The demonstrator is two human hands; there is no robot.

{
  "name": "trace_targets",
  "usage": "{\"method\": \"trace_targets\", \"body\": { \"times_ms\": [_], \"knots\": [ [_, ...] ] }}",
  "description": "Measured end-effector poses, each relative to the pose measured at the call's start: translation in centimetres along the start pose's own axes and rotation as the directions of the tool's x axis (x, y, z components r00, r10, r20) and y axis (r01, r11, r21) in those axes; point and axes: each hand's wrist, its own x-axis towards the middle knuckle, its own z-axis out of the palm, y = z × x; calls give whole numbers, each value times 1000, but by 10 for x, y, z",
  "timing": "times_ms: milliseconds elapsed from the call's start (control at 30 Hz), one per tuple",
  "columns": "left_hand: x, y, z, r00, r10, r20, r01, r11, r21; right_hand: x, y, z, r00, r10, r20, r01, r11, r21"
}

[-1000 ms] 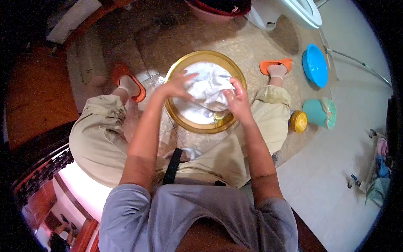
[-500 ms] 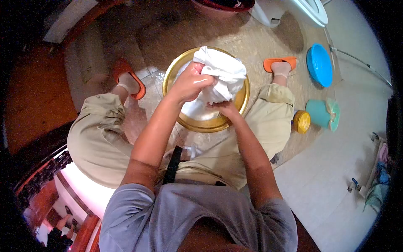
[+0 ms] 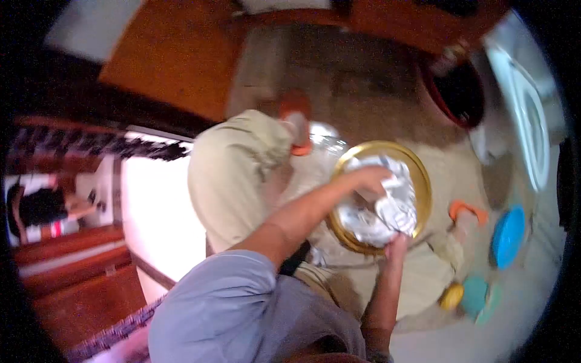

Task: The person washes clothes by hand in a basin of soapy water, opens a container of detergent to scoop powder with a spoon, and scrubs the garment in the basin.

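A wet white cloth (image 3: 396, 209) lies bunched in a gold-coloured metal basin (image 3: 423, 175) on the floor between my legs. My left hand (image 3: 370, 179) reaches over the basin from the left, its fingers curled into the top of the cloth and blurred by motion. At the near rim, my right hand (image 3: 397, 245) is closed on the cloth's lower edge. Suds or water whiten the cloth's folds, though blur hides the detail.
Water glistens on the floor (image 3: 327, 138) left of the basin. To the right are a blue basin (image 3: 508, 237), a green bucket (image 3: 474, 295) and a yellow-lidded container (image 3: 451, 297). A dark red tub (image 3: 431, 97) stands near the toilet (image 3: 528, 115). A wooden panel (image 3: 172, 57) borders the upper left.
The head view has swung left, so the basin appears farther right and lower. The cloth, bunched up in both hands before, is now lower and spread in the basin; my hands have moved apart.
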Motion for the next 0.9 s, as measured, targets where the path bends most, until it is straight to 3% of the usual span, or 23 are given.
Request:
{"method": "trace_targets", "body": {
  "times_ms": [33,100,133,200,233,300,367,400,433,533,567,667,700,800,833,900],
  "knots": [
    [5,-7,15,998,-50,25,50,999,0,-4,-12,16,998,67,16,-68,995,72],
    [46,-59,82,993,-40,-110,48,996,71,-14,-29,39,988,151,33,-153,985,83],
    [48,-72,95,996,-70,-56,76,989,128,-2,-17,36,994,110,3,-109,992,-55],
    [26,-87,114,980,-93,-177,146,937,316,41,30,10,1000,-1,-29,-6,968,-250],
    [20,-98,123,969,-88,-230,178,896,406,45,32,7,999,14,-42,-27,943,-332],
    [29,-148,155,932,-94,-350,237,890,390,48,33,8,996,42,-83,-78,870,-487],
    [11,-146,132,975,39,-218,113,759,641,13,4,36,1000,-3,-5,1,922,-388],
    [14,-150,127,927,144,-347,160,683,712,-1,-10,45,999,-29,28,37,940,-338],
    [19,-153,124,926,157,-344,171,636,752,54,36,-1,998,-5,63,32,900,-434],
    [17,-137,90,961,-24,-276,231,619,751,-3,-18,41,994,110,-20,-103,837,-538],
    [17,-133,85,963,-73,-258,248,613,750,-2,-7,39,994,-84,62,103,886,-452],
    [17,-126,67,961,-160,-227,278,595,754,58,46,-10,887,-461,32,356,638,-683],
    [17,-124,60,961,-172,-218,278,590,758,53,30,-15,939,-341,44,282,691,-666],
    [4,-114,36,972,-148,-182,234,556,798,22,-6,-2,781,-625,-7,104,141,-985],
    [-5,-109,27,984,-99,-146,177,508,843,-7,-32,18,795,-603,-70,43,172,-984],
    [-18,-108,34,869,229,-439,189,667,721,49,9,-27,843,-522,-130,133,437,-890]
  ]
}}
